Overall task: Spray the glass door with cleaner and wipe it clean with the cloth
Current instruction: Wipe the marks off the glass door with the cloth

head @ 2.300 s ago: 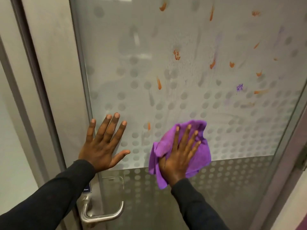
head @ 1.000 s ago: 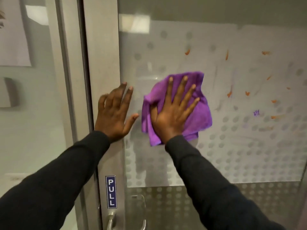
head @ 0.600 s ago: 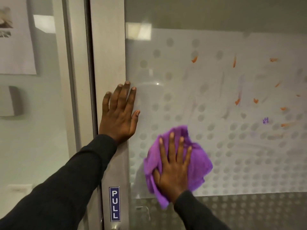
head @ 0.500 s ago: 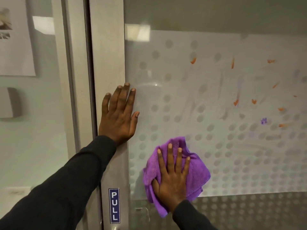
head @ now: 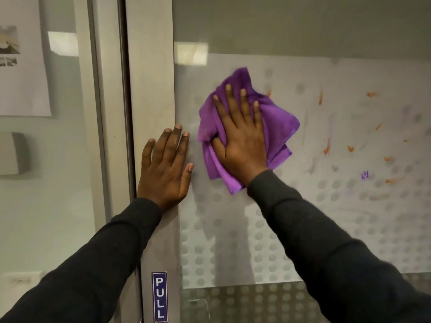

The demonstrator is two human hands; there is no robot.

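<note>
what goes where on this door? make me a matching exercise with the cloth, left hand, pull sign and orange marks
Things:
1 cloth
2 left hand
3 pull sign
4 orange marks

Places:
A flat against the frame, at the edge of the glass
B low on the frame
C under the right hand, on the glass
D on the glass, right of the cloth

Pairs: 1-C, 2-A, 3-B, 4-D
</note>
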